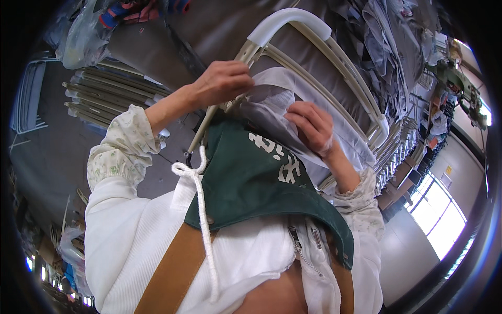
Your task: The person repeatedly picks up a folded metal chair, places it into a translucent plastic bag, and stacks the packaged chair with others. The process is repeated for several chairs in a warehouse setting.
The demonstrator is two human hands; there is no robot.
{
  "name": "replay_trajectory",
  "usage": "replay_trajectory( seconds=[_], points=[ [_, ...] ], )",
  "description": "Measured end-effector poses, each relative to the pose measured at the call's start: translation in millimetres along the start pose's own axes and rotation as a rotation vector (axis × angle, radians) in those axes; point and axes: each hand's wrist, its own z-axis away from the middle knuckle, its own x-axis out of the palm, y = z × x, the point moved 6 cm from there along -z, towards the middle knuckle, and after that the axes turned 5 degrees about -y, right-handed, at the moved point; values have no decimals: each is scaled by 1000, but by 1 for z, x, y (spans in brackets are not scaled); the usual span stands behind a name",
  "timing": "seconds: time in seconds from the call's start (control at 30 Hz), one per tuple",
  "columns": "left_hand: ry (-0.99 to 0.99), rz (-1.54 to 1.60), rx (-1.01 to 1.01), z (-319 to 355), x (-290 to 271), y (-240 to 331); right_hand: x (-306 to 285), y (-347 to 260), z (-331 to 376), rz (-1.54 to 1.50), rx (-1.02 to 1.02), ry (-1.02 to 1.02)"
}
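A beige metal tube frame point(355, 78), like a folding chair's, stands tilted in front of me, with a pale curved plastic cover point(287, 23) over its top bar. Sheer grey fabric point(272, 78) hangs inside and along this frame. My left hand point(227, 81) is closed at the left tube, its fingertips at the fabric's upper left edge; what lies inside the grip is partly hidden. Farther right, my right hand point(312, 125) has its fingers curled on the same fabric, thumb side turned away. The frame's lower part is hidden behind my dark green apron point(251, 178).
Several beige frames lie stacked point(104, 94) at the left. Blue and red gloves point(136, 11) and a clear plastic bag point(83, 39) lie at the far left. Grey fabric pieces point(387, 42) are heaped at the far right, near a row of metal frames point(392, 152).
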Motion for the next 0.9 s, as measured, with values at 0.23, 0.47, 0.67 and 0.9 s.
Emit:
replay_trajectory(
  seconds=[0.23,0.47,0.67,0.9],
  points=[
    [-85,-88,81,3,25,23,13,9,2,-74,39,99],
    [-118,113,127,7,26,26,4,107,4,-720,723,193],
    [15,957,-880,-35,26,-31,29,90,0,-401,733,-251],
    [228,195,-667,21,81,-62,-24,93,181,264,631,7]
  ],
)
